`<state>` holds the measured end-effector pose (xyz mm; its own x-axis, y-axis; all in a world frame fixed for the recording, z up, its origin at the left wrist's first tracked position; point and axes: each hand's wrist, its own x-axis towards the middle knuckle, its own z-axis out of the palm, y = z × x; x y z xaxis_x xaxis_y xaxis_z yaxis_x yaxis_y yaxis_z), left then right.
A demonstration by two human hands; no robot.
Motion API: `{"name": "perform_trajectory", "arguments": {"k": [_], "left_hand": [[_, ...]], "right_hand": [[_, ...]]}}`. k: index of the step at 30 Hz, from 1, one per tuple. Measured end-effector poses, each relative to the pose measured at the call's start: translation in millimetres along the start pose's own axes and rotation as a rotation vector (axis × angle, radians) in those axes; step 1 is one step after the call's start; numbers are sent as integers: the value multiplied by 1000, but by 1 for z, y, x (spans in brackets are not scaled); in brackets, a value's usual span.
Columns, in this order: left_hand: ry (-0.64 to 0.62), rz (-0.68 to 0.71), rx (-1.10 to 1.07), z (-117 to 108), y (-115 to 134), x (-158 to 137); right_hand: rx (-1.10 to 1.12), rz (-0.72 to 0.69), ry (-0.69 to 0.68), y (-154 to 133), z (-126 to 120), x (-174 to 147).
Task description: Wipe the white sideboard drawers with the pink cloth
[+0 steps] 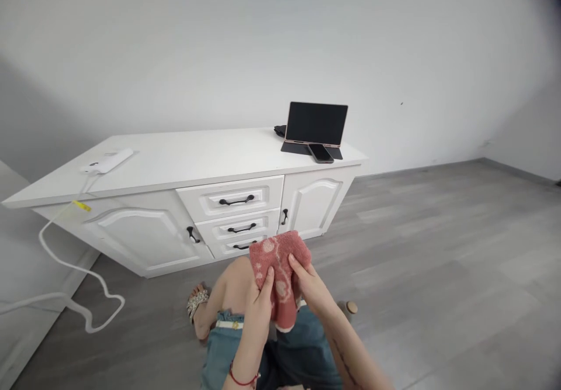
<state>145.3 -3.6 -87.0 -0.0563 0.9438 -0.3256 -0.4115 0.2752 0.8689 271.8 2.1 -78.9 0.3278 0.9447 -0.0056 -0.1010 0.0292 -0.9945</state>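
Seated person holding a pink fluffy sock (280, 267) over the raised knee, in front of a white sideboard (188, 162). The left hand (259, 299) pinches the sock's near side; the right hand (309, 282) grips its right edge, fingers closed on the fabric. The step in hand appears to be straightening or folding the sock (the pale cuff hangs lowest); a next move would call for both grips to keep the fabric taut. No brand or writing is legible on the tablet (316, 124), phone (321, 153) or sock.
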Motion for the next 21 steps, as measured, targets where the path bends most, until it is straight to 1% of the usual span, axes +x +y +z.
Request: {"name": "perform_trajectory", "arguments": {"k": [2,4,5,7,8,9,12,13,14,16,17,19,21], "left_hand": [[39,-103,-100,5,4,-11],[68,-193,-178,8,7,-19],[78,-212,-195,8,8,-22],[76,-197,-204,8,8,-27],[52,-174,-216,6,8,-30],[2,-151,-234,4,8,-32],[-228,-67,-299,-5,13,-37],[-285,-34,-306,-8,16,-38],[-312,0,-300,-11,19,-39],[-300,55,-255,-15,23,-39],[-278,68,-228,-17,25,-39],[-237,49,-194,-18,24,-38],[-216,-42,-202,-17,21,-39]], "right_hand": [[-76,8,10,-7,0,-5],[-125,-35,25,-16,-2,-11],[-129,-59,34,-20,-2,-14],[-90,-71,57,-26,-3,-19],[-57,-59,81,-28,-3,-21],[-25,-37,115,-29,-3,-23],[39,71,214,-29,-2,-24],[46,120,232,-30,-2,-23],[46,166,243,-30,-1,-23],[24,215,264,-31,0,-24],[4,210,281,-32,1,-24],[-43,134,317,-31,5,-25],[-92,15,307,-27,8,-25]]}}
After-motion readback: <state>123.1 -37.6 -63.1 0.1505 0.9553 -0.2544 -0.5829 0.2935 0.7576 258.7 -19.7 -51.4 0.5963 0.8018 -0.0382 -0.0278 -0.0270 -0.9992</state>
